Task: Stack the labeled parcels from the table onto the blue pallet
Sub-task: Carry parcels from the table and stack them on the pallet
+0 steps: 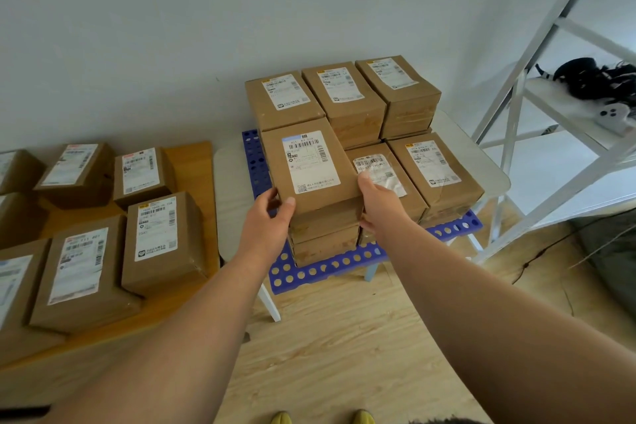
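Head view: parcel (311, 165) going onto front-left stack of blue pallet (320, 267).
Left hand (272, 217) and right hand (378, 198) clasp its near corners, fingers curled round. Several columns stacked; roughly eight parcels remain on the desk (192, 162).

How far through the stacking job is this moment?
Done: several parcels sit stacked on the blue pallet. In hand: both hands, left hand and right hand, grip a parcel atop the front-left stack. Left: at least six parcels wait on the wooden table.
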The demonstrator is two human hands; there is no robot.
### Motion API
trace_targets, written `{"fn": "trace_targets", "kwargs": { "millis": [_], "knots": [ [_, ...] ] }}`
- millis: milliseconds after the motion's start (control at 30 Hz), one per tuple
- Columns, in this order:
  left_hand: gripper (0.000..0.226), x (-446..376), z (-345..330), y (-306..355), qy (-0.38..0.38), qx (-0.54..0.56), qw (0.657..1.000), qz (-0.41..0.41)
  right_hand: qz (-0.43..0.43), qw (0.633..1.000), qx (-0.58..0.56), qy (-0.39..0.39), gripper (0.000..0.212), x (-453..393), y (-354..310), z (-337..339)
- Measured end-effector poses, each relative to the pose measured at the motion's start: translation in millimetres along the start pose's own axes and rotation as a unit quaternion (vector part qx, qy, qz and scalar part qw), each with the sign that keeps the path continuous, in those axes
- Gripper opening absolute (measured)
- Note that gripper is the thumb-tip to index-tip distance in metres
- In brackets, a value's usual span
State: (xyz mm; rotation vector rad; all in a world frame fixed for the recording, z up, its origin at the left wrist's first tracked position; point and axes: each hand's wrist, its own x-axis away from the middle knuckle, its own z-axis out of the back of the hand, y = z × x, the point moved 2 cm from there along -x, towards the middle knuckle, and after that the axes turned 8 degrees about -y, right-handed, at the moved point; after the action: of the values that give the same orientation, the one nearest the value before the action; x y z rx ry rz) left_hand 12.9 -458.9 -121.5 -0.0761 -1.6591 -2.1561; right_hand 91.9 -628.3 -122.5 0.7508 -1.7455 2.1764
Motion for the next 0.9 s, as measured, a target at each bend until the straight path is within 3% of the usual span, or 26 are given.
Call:
{"fn": "trace_targets", "kwargs": {
  "millis": [633,900],
  "knots": [
    [0.047,5.3,-3.5,4.3,0.016,-0.009,1.000,0.008,0.005,1.000,0.027,-0.004,0.039,-1.5,1.3,-2.7],
    [0.050,7.2,-1.3,8.2,0.058,-0.009,0.998,0.010,0.078,0.994,0.068,0.030,0.033,10.8,-9.7,6.0]
  ]
}}
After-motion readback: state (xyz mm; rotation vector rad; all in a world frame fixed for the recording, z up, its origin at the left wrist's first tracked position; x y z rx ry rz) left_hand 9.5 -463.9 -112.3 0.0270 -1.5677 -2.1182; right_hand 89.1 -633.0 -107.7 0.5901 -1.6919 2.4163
